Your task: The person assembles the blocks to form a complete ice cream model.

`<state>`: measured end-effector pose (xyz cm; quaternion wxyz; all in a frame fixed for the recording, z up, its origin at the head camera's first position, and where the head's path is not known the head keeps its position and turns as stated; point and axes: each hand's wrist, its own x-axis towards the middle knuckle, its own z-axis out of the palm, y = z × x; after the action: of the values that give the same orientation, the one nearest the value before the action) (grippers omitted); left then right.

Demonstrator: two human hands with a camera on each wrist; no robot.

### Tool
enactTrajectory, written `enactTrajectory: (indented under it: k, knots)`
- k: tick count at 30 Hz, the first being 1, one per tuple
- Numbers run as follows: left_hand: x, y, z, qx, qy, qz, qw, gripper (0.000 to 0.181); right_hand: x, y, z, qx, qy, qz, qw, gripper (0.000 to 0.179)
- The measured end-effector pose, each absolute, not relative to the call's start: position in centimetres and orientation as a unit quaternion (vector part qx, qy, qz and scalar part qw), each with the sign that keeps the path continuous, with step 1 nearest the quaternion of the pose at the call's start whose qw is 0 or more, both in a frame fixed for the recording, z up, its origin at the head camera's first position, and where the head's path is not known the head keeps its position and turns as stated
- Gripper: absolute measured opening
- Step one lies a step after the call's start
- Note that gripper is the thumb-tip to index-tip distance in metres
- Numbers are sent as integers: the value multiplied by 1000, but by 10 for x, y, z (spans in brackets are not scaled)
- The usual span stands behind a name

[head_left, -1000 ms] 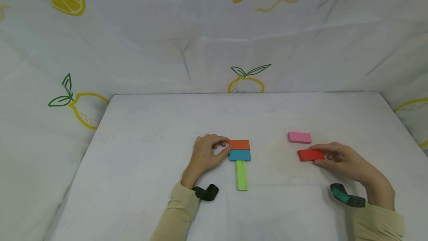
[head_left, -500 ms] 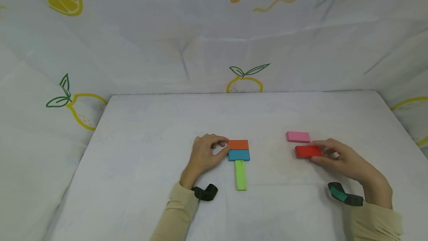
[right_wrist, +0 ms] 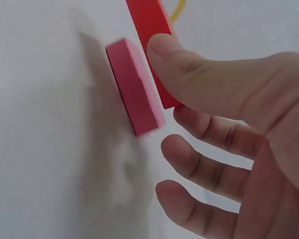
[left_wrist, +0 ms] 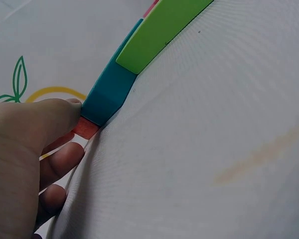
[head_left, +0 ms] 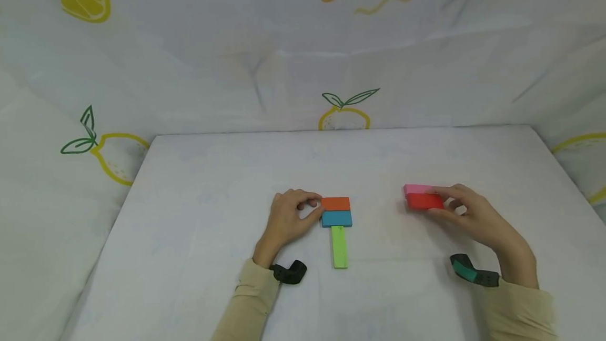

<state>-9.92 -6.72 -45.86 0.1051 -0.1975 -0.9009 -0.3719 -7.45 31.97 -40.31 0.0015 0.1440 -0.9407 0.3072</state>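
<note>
My left hand (head_left: 291, 220) bends its thumb and index finger around the left end of an orange block (head_left: 336, 203), thumb tip right at the corner of a blue block (head_left: 337, 218). These two lie long side to long side. A green block (head_left: 339, 247) extends from the blue one's near side, forming a T shape. Farther right, my right hand (head_left: 473, 214) pinches a red block (head_left: 425, 201) by its right end. The red block overlaps the pink block (head_left: 416, 189) in the head view; a narrow gap separates them in the right wrist view (right_wrist: 138, 89).
A white-covered table (head_left: 227, 172) carries all the blocks. Behind it hangs a white cloth (head_left: 213, 67) printed with lemons and lettering. Black camera mounts (head_left: 290, 272) sit at both wrists.
My right hand has carried the red block away from me and slightly left, from the near side of the pink block to its edge. The left hand has stayed still at the orange block.
</note>
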Motion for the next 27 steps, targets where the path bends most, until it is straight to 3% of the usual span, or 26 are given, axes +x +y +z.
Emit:
enactTrajectory:
  k: [12, 27]
  knots:
    - [-99, -69, -461, -200, -899, -375, 107, 20, -97, 265, -390, 162, -930, 330, 3, 36]
    - [-99, -69, -458, -194, -904, -370, 95, 20, -114, 220, -384, 143, -913, 380, -39, 36]
